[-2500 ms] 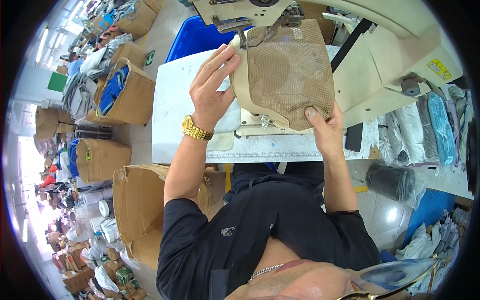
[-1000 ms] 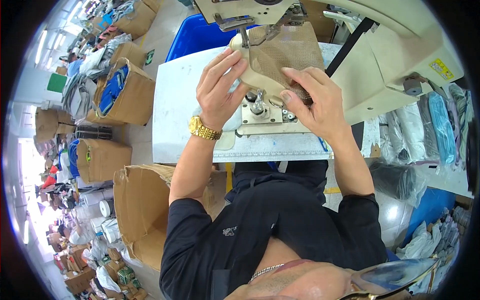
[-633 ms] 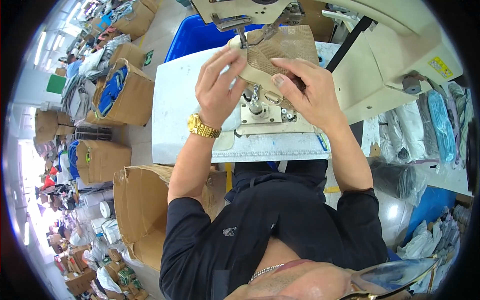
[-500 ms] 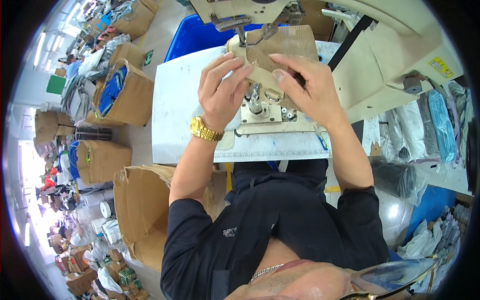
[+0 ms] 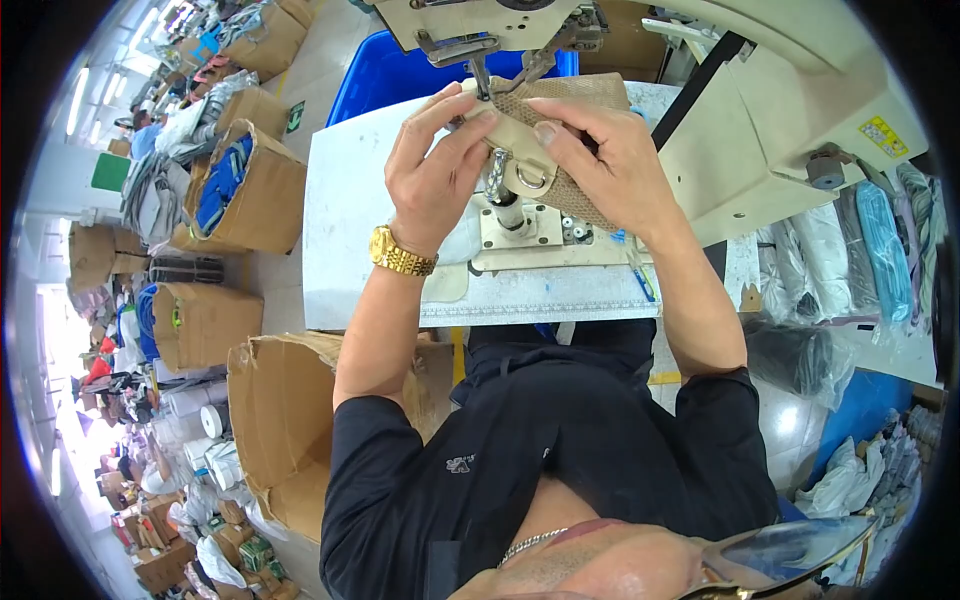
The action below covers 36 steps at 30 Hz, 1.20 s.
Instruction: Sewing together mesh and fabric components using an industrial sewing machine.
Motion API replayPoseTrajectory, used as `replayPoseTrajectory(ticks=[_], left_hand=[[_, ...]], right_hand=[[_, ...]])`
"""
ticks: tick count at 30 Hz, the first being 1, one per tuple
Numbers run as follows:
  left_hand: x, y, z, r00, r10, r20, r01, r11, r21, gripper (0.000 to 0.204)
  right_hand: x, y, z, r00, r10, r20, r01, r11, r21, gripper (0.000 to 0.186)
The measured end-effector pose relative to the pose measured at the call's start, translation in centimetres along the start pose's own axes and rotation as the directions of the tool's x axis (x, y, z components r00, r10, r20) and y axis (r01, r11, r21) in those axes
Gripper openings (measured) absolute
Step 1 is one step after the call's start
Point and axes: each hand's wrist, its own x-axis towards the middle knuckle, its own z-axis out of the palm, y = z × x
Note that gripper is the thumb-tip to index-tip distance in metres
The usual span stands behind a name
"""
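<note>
A piece of tan mesh fabric (image 5: 585,92) with a smooth beige band (image 5: 514,142) lies under the presser foot (image 5: 482,84) of a sewing machine (image 5: 470,22). A metal D-ring (image 5: 532,178) sits on the band's near end. My left hand (image 5: 432,172), with a gold watch at its wrist, pinches the band's left edge close to the presser foot. On the other side my right hand (image 5: 612,165) is closed on the mesh, its thumb pressing by the band. The stitching point is partly hidden by my left fingertips. Below the work stands the machine's metal post (image 5: 512,212).
The white table (image 5: 350,200) carries the machine, and a blue bin (image 5: 372,80) stands behind it. Cardboard boxes (image 5: 265,200) hold cloth at the left; a large open carton (image 5: 285,420) is near my left elbow. Wrapped fabric bundles (image 5: 825,260) lie at the right.
The mesh piece has turned and shifted slightly left under the presser foot, the D-ring moving left and nearer to me. Both hands moved a little with it, keeping their grip.
</note>
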Motion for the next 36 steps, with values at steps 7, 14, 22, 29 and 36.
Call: replayPoseTrajectory(ticks=[7,14,22,29,36], left_hand=[[0.1,3.7,0.0,0.978,-0.207,-0.027,0.209,0.971,0.115,0.025],[-0.2,6.4,-0.4,0.718,-0.666,0.201,0.686,0.632,-0.360,0.024],[1.0,4.4,-1.7,0.687,-0.691,0.223,0.720,0.607,-0.336,0.011],[1.8,2.5,-2.5,0.694,-0.646,0.318,0.720,0.601,-0.347,0.010],[3.6,-0.3,-3.6,0.663,-0.571,0.484,0.748,0.520,-0.411,0.009]], right_hand=[[3.0,-2.6,-2.7,0.982,0.019,0.189,0.000,0.995,-0.097,0.031],[1.7,-0.2,-1.4,0.981,0.007,0.195,-0.004,1.000,-0.016,0.031],[-1.6,1.1,3.6,0.996,0.032,-0.080,-0.009,0.959,0.282,0.037],[-2.0,-0.2,3.3,0.988,0.154,-0.007,-0.136,0.891,0.434,0.044],[-2.2,-0.9,4.6,0.989,0.143,-0.045,-0.101,0.859,0.502,0.049]])
